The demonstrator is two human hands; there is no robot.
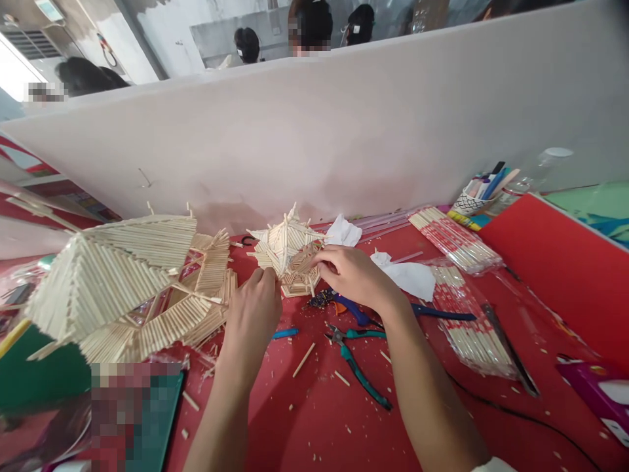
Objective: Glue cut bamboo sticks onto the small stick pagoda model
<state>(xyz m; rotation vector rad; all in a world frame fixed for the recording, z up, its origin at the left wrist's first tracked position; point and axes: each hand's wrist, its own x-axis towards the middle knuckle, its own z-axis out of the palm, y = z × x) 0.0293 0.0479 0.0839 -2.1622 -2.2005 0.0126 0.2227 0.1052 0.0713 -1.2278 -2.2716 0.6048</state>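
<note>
A small pavilion model [287,246] of thin wooden sticks, with a pointed, ribbed roof and a many-sided base, stands near the white partition. My left hand [255,301] is at its left side, fingers curled closed; what they grip is hidden behind the knuckles. At the model's right side, my right hand [356,272] has its thumb and fingers pinched together by the roof edge and base. Whatever is in that pinch is too small to make out. A larger stick-built model [113,269] with a broad roof stands to the left of my left hand.
Teal-handled cutting pliers [361,370] and a blue-handled tool [351,308] lie near my right forearm. Bagged sticks [455,239] and a pen cup [469,202] stand to the right. Stick offcuts [303,360] litter the red table [304,432]. The white partition [295,137] runs behind.
</note>
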